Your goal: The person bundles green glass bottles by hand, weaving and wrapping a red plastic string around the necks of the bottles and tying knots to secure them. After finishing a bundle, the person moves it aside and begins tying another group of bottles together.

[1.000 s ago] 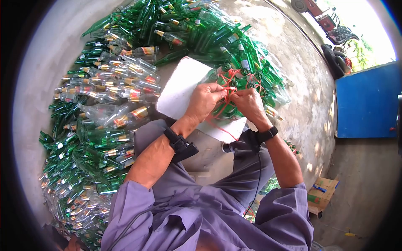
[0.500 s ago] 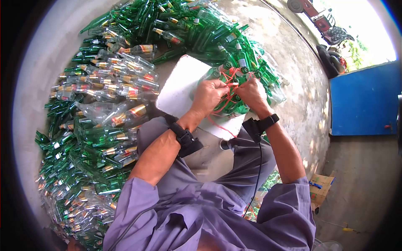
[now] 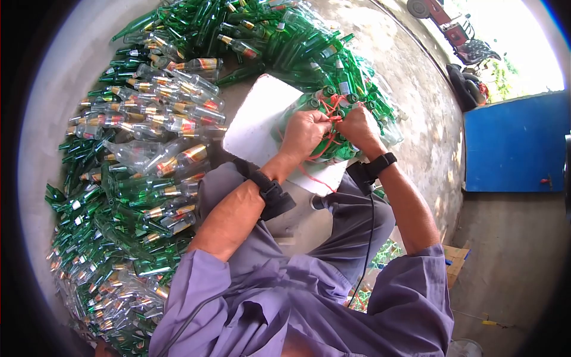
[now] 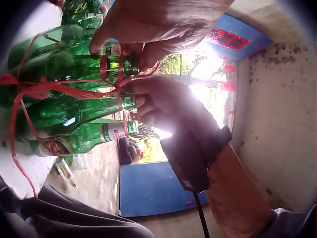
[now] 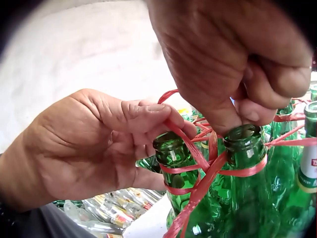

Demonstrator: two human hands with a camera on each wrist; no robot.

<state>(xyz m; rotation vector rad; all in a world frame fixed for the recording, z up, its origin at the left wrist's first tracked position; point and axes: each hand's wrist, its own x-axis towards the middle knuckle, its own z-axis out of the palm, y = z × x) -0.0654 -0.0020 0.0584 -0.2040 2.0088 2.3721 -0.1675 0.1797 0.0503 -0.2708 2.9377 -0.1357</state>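
Observation:
A cluster of green glass bottles [image 5: 247, 168] stands upright on a white board [image 3: 262, 113], bound round the bodies and necks with red plastic twine [image 5: 198, 191]. My left hand [image 3: 304, 135] pinches a strand of this twine between thumb and forefinger, beside a bottle mouth [image 5: 171, 144]. Close by, my right hand [image 3: 360, 128] has its fingers curled at the neighbouring bottle necks and grips the twine, which runs to its fingertips in the left wrist view. A loose twine end [image 3: 315, 178] trails over the board's near edge.
Heaps of clear bottles [image 3: 178, 122] and green bottles [image 3: 208, 35] lie on the floor to the left and behind the board. My bent knees flank the board's near side. A blue panel [image 3: 511, 143] stands at the right, near a cardboard piece [image 3: 455, 265].
Both hands stay at the bottle necks with the twine. The right hand has turned a little and the fingers of both hands have shifted slightly; the head view has moved a bit.

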